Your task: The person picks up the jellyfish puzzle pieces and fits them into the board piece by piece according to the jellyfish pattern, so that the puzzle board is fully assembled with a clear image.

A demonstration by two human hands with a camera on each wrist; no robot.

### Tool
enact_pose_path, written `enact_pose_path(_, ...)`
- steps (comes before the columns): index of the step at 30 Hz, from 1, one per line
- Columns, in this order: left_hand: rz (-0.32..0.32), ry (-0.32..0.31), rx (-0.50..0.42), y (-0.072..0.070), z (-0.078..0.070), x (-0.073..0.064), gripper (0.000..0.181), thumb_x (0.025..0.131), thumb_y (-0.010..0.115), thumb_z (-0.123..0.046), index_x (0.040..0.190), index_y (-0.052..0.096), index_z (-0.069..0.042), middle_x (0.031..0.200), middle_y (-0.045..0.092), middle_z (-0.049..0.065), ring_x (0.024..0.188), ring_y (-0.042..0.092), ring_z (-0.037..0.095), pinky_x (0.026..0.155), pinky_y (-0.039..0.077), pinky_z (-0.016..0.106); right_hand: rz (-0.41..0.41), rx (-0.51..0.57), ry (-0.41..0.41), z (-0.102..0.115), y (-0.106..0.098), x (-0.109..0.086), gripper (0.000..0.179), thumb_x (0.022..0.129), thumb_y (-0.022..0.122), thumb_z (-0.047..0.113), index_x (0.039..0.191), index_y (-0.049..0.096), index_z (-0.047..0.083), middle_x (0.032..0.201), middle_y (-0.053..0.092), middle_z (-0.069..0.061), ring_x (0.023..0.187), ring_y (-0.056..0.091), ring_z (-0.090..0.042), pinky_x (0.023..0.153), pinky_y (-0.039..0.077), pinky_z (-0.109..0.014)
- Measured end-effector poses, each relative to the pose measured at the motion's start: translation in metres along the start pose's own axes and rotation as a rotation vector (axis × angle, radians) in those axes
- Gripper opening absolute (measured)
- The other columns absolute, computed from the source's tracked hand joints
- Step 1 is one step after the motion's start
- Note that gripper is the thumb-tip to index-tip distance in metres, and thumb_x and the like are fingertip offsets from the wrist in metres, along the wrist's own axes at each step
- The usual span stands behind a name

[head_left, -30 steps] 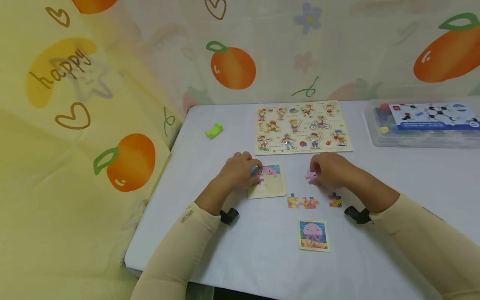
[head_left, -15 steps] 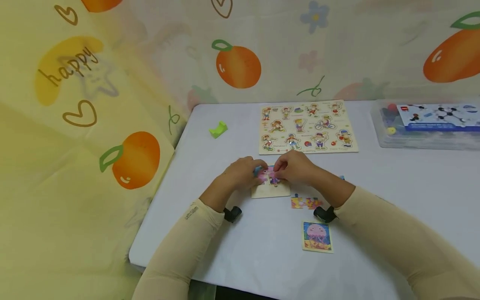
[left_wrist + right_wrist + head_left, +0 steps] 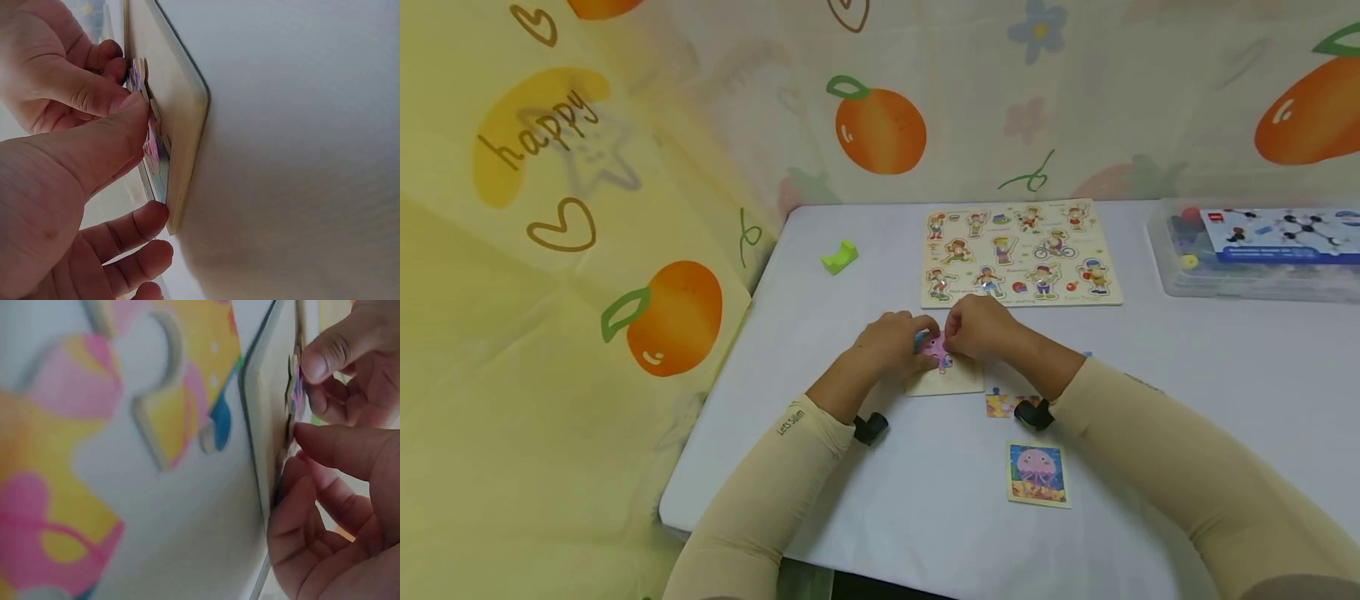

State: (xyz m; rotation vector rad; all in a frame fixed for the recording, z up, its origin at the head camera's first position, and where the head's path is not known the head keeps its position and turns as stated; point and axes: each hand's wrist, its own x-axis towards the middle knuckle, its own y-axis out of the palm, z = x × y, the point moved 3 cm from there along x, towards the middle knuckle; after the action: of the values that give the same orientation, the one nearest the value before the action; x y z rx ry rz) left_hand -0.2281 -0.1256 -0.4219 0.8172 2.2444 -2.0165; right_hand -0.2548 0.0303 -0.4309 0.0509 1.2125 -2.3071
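A pale wooden puzzle tray (image 3: 955, 382) lies on the white table, holding pink and blue jellyfish pieces (image 3: 937, 350). My left hand (image 3: 891, 343) holds the tray's left side: the thumb rests on the pieces, while the fingers touch the edge in the left wrist view. At the upper right of the tray, my right hand (image 3: 985, 329) pinches a pink and purple puzzle piece (image 3: 297, 387) against the others, its thumb close to my left thumb. The fingers partly hide this piece. Yellow and pink loose pieces (image 3: 997, 406) lie in front, partly under my right wrist.
A small jellyfish picture card (image 3: 1037, 473) lies nearer me. Behind the hands is a wooden board with sports figures (image 3: 1022, 250). A lime-green curved block (image 3: 839, 257) sits at the back left, and a clear plastic case (image 3: 1255, 250) stands at the back right.
My right hand has carried a pink puzzle piece leftward from the table onto the tray, beside the other pieces. My left hand has stayed at the tray's left side.
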Motion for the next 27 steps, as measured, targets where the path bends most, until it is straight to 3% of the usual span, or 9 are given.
enact_pose_path(27,0.031,-0.006,-0.079,-0.0009,0.0034,0.0026,0.046,0.090,0.079,-0.040,0.131,0.061,-0.031,0.116,0.061,0.005,0.106,0.057,0.025,0.089,0.048,0.040,0.023,0.022,0.049,-0.0009,0.0007,0.0035,0.017,0.087,0.078,0.027,0.084,0.069,0.013,0.083,0.066,-0.003,0.083,0.058,-0.022,0.070,0.044,-0.031)
